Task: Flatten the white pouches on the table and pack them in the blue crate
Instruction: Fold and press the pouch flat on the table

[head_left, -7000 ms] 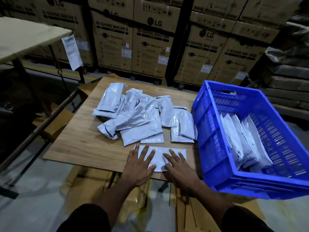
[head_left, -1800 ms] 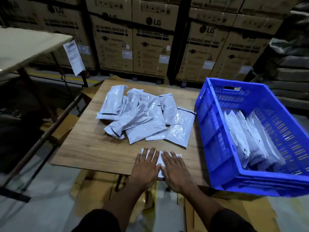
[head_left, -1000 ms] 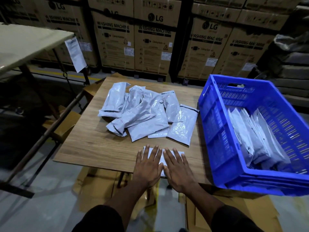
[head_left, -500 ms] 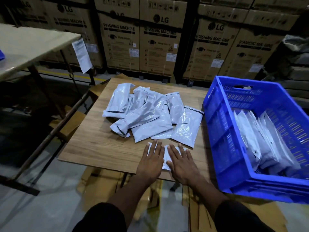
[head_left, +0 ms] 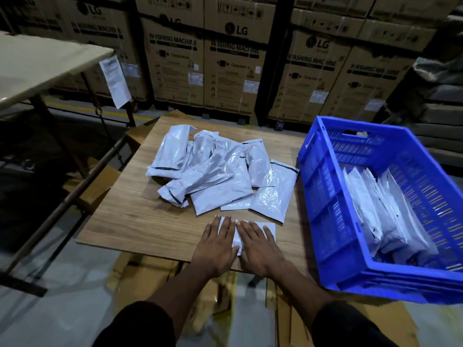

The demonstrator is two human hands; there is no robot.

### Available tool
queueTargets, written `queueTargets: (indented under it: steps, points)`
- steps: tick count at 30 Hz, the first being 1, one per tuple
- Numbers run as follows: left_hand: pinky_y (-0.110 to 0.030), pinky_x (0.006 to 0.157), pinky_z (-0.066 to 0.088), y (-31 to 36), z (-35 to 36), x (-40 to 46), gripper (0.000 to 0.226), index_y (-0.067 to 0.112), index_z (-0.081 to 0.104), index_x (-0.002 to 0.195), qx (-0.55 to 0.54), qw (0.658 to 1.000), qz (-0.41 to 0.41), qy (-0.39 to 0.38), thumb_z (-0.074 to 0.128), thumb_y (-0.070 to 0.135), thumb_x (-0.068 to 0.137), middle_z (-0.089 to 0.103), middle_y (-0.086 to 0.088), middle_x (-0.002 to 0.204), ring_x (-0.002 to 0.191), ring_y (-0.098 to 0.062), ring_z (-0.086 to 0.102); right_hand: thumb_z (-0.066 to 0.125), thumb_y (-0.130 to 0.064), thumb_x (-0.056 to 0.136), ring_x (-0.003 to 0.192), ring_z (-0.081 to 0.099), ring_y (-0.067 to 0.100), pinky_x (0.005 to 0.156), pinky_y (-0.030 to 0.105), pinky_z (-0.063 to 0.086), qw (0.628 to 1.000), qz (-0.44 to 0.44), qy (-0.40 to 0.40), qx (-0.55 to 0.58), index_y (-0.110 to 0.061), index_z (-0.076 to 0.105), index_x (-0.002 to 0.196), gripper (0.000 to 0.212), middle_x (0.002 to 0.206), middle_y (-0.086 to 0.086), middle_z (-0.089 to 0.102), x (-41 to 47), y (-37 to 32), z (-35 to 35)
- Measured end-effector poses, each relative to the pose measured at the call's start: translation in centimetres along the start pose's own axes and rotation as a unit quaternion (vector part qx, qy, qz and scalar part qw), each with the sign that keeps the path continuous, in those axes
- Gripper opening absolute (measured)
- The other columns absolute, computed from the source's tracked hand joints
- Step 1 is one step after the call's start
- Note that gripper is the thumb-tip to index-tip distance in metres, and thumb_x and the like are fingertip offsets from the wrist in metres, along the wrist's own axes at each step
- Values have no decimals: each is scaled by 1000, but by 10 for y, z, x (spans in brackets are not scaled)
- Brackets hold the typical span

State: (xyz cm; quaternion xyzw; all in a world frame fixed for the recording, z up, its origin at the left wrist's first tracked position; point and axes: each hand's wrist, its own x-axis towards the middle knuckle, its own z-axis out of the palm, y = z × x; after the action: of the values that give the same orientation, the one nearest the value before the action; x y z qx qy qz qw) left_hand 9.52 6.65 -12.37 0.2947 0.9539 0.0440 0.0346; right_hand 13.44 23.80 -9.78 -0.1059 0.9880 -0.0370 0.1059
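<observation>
Nearest, both hands lie palm down with fingers straight and spread on one white pouch (head_left: 269, 227) at the table's (head_left: 140, 221) near edge, at 6 o'clock of the tabletop. Both forearms reach in from dark sleeves, converging at the pouch. The left hand (head_left: 216, 246) covers the pouch's left part; the right hand (head_left: 258, 246) sits just beside it, thumbs almost touching, and a strip of pouch shows between them. Neither hand grips; they press flat. The heels of both palms reach the table's front edge. At 9 o'clock of the hands runs a bare stretch of wooden top out to the left edge. Just beyond the fingertips, toward 12 o'clock, lies a loose pile of pouches (head_left: 215, 174), overlapping, some puffed. At 3 o'clock the blue crate (head_left: 325, 196) stands against the table's right side, tilted, with packed pouches (head_left: 380, 211) standing on edge inside. Farther back, cardboard boxes (head_left: 235, 66) form a wall.
</observation>
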Motion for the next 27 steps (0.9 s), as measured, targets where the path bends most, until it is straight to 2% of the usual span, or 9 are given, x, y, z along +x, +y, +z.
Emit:
queueTargets:
  steps: [2, 6, 11, 15, 21, 23, 25, 27]
  points:
    - [-54, 109, 42, 1, 0, -1, 69, 5, 53, 145, -8, 1000, 0, 15, 37, 49, 94, 53, -16, 147, 137, -40, 48, 0, -51, 78, 154, -1, 17, 121, 46, -3, 1000, 8, -2, 6, -21, 2, 160, 88, 167, -6, 1, 1, -3, -2]
    - [-54, 109, 43, 0, 1, -1, 69, 8, 54, 145, -19, 1000, 1, 14, 38, 51, 93, 53, -13, 147, 138, -39, 46, 2, -51, 79, 154, 2, 18, 121, 47, -2, 1000, 9, 4, 10, -21, 5, 160, 86, 167, -6, 3, 0, -3, -6]
    - [-55, 108, 43, -6, 6, -2, 70, 7, 50, 147, -22, 999, 15, 20, 41, 52, 93, 49, -14, 150, 139, -43, 42, 31, -51, 97, 145, 32, 33, 117, 48, 22, 999, -8, 42, -1, -17, 29, 156, 68, 161, 5, 31, -11, 16, 6]
    - [-57, 109, 41, -6, 6, -4, 71, 7, 46, 149, -26, 999, 19, 27, 39, 52, 95, 46, -14, 153, 141, -44, 41, 19, -65, 100, 151, 15, 28, 119, 48, 14, 998, 24, 52, -9, -24, 13, 159, 72, 165, 2, 18, -24, 35, 17]
    - [-59, 112, 37, -5, 5, -4, 71, 10, 49, 149, -17, 1000, 8, 25, 39, 54, 94, 49, -12, 152, 140, -42, 43, 11, -62, 98, 153, -3, 27, 118, 58, 0, 999, 42, 0, -29, -21, 1, 160, 75, 167, 1, -1, -20, 29, 8]
    - [-60, 110, 38, -3, 4, -4, 70, 11, 49, 148, -21, 999, 4, 28, 38, 54, 94, 48, -12, 152, 140, -42, 44, 14, -52, 102, 153, 6, 29, 118, 57, 2, 998, 38, 21, -37, -14, 15, 159, 69, 167, 4, 12, -15, 22, 0]
    - [-59, 110, 38, -3, 5, -4, 70, 11, 50, 148, -24, 999, 6, 26, 37, 54, 95, 48, -11, 153, 140, -41, 44, 22, -44, 103, 149, 26, 29, 115, 55, 11, 997, 19, 47, -51, -12, 38, 152, 61, 160, 5, 34, -11, 15, -3]
    - [-58, 114, 33, -5, 8, -4, 70, 12, 49, 149, -17, 999, 11, 34, 37, 55, 94, 47, -11, 154, 142, -41, 42, 28, -41, 103, 146, 35, 27, 113, 51, 15, 996, -7, 69, -49, -15, 42, 150, 55, 158, 1, 38, -8, 13, 3]
